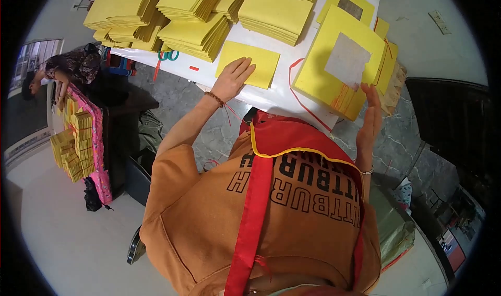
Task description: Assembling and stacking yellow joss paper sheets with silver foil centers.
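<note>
My left hand point(233, 78) lies flat, fingers spread, on the near edge of a single folded yellow paper sheet point(249, 62) on the white table point(276, 95). My right hand point(371, 119) is held upright and open beside the near corner of a thick stack of large yellow sheets point(334, 69). A grey-white square point(347, 61) sits in the middle of that stack's top sheet. Neither hand grips anything.
Several piles of folded yellow paper point(195, 27) fill the far part of the table. Red strings point(305, 105) lie near the big stack. At the left another person point(62, 69) bends over a pink-covered table with bundled yellow stacks point(75, 145). The floor is grey marble.
</note>
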A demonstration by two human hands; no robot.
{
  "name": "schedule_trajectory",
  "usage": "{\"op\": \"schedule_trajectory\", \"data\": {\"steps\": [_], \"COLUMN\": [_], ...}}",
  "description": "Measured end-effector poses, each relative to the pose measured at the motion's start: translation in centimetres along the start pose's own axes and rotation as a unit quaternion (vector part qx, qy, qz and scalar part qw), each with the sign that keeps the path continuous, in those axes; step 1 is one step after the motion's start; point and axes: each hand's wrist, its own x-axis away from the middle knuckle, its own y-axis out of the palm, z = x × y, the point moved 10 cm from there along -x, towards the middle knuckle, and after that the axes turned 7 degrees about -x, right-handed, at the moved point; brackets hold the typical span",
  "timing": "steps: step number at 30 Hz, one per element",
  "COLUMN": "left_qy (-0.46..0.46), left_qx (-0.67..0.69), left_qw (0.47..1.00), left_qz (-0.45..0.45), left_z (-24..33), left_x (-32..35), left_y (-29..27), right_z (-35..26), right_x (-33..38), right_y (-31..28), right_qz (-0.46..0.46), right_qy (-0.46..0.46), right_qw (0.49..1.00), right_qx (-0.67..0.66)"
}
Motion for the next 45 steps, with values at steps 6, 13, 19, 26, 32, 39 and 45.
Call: {"op": "schedule_trajectory", "data": {"steps": [6,13,19,26,32,39,45], "left_qy": [-0.037,0.012,0.102,0.243,0.228,0.199,0.204], "left_qx": [0.019,0.015,0.152,0.115,0.193,0.212,0.249], "left_qw": [0.998,0.999,0.98,0.961,0.953,0.956,0.946], "left_qz": [-0.044,-0.027,0.083,0.062,0.055,0.032,0.05], "left_z": [-0.5,0.7,9.6,14.5,13.5,13.4,12.7], "left_x": [0.5,-2.8,-10.2,-12.7,-14.0,-14.7,-15.2], "left_y": [2.0,-2.2,-11.2,-10.7,-11.0,-11.8,-11.0], "right_z": [-0.9,1.1,1.0,3.3,4.3,4.1,2.0], "right_x": [-0.3,-1.3,-0.9,-1.0,-0.9,-1.0,-0.4], "right_y": [0.2,-0.4,-0.2,-1.0,-1.4,-1.6,0.0], "right_qz": [-0.026,-0.036,-0.012,-0.015,-0.002,-0.036,-0.091], "right_qy": [-0.048,-0.07,-0.086,-0.01,0.037,0.009,-0.012], "right_qw": [0.986,0.983,0.984,1.0,0.996,0.993,0.996], "right_qx": [0.158,0.168,0.158,0.023,-0.08,-0.11,0.016]}}
